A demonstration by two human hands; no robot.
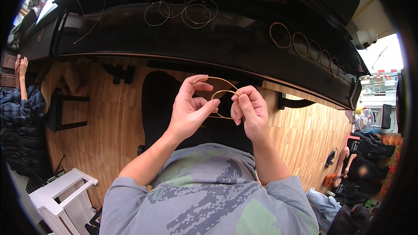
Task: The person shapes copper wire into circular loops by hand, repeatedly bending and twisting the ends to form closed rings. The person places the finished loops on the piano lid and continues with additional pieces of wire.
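Observation:
A gold-coloured wound string [226, 81], which looks like an instrument string, is bent into a loose coil between my hands, above my lap. My right hand [251, 111] pinches the coil between thumb and fingers where its turns meet. One end of the string rests along the index finger of my left hand [187, 109]. The left thumb presses against the side of the loop, the fingers curled around it. Beyond my hands, on the glossy black piano [235, 39], lie several silver string coils [200, 13] and, to the right, a row of several gold coils [300, 44].
A loose uncoiled string [103, 6] trails over the piano's left part. At left, another person's hands [21, 66] rest near the piano. A white bench-like frame [65, 191] stands lower left. People sit at right, one with a small orange stringed instrument [329, 179].

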